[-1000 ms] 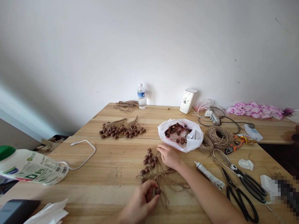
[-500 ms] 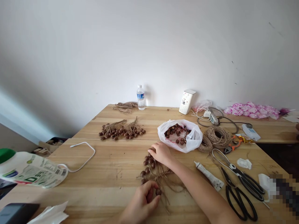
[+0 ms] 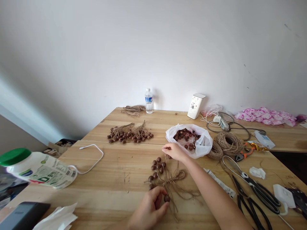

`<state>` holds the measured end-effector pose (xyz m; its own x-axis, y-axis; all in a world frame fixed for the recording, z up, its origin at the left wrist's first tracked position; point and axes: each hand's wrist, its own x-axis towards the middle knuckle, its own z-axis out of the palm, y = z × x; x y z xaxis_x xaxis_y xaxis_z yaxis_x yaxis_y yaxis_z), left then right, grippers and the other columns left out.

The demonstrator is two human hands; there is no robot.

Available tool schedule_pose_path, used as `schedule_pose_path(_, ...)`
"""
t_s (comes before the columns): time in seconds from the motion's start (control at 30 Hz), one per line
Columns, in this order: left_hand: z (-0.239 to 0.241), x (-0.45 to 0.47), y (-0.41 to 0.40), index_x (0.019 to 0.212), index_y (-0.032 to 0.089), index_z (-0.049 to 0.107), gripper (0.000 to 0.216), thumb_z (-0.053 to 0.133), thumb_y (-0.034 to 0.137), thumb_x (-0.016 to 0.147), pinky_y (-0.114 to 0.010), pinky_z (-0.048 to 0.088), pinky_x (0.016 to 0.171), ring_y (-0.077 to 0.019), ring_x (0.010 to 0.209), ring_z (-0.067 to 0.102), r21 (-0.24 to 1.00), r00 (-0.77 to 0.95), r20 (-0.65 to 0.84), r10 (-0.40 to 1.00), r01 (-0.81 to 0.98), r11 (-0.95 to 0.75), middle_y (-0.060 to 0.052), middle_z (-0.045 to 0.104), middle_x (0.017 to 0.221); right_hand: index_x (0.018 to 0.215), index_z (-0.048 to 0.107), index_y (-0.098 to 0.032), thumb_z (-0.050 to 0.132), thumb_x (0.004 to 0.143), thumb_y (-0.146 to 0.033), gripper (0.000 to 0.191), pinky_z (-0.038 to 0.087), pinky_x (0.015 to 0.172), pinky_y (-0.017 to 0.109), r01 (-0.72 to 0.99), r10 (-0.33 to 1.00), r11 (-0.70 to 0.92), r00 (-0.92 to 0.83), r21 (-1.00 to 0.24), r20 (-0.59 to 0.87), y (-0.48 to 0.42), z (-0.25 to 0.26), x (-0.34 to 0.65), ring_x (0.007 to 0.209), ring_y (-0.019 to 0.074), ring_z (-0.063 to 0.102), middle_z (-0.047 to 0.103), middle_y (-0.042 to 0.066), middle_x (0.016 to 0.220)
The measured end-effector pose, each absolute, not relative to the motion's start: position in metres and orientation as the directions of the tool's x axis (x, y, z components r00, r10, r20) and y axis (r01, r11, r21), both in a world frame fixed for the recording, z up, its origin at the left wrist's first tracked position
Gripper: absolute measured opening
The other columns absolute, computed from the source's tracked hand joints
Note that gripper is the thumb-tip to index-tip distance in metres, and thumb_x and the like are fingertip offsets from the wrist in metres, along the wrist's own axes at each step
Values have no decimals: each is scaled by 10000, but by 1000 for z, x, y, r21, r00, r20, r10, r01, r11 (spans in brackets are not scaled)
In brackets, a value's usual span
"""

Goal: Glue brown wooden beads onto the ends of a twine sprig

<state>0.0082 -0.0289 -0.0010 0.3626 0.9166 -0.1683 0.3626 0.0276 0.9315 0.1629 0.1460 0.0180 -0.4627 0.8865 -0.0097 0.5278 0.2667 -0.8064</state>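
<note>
A bunch of brown nuts on jute strings (image 3: 163,174) lies on the wooden table (image 3: 115,172) in front of me. My left hand (image 3: 150,209) pinches one brown nut (image 3: 166,198) at the near end of the bunch. My right hand (image 3: 174,151) is closed in a pinch on a string, raised just above the bunch's far nuts, next to a white plastic bag of loose nuts (image 3: 189,139).
Two finished nut bunches (image 3: 130,134) lie farther back, with a water bottle (image 3: 149,100) and a white device (image 3: 196,105) by the wall. Jute twine coils (image 3: 226,143), a glue tube (image 3: 219,182) and black scissors (image 3: 254,198) sit at right. A white jug (image 3: 35,169) lies at left.
My right hand has lifted off the nuts and moved back toward the bag, pinching a string. The left hand keeps its nut. The view shifted slightly.
</note>
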Motion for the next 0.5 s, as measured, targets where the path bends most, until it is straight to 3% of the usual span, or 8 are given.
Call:
schedule_pose_path(0.13,0,8,-29,881,157,556,142,550,225,756,-226,284,516,-115,555,333,928,363,-172,916,372,27,78,322,576,1048,620,-137,556,844,-387,329,515,653,289,322,866,202,-499,-925,15,136,12,189,771,185,661,699,70,830)
schedule_pose_path(0.33,-4,7,-30,874,165,547,122,536,234,773,-227,272,512,-113,555,313,928,369,-175,913,371,29,79,307,575,932,595,-143,694,731,-427,361,494,829,357,79,814,149,-576,-986,76,128,15,198,927,212,653,684,98,953)
schedule_pose_path(0.5,-5,6,-30,876,173,548,130,547,253,774,-229,278,518,-115,560,319,931,371,-166,914,365,21,75,312,585,960,583,-152,728,723,-363,349,490,843,377,1,769,116,-633,-993,89,125,16,202,952,225,653,688,93,926)
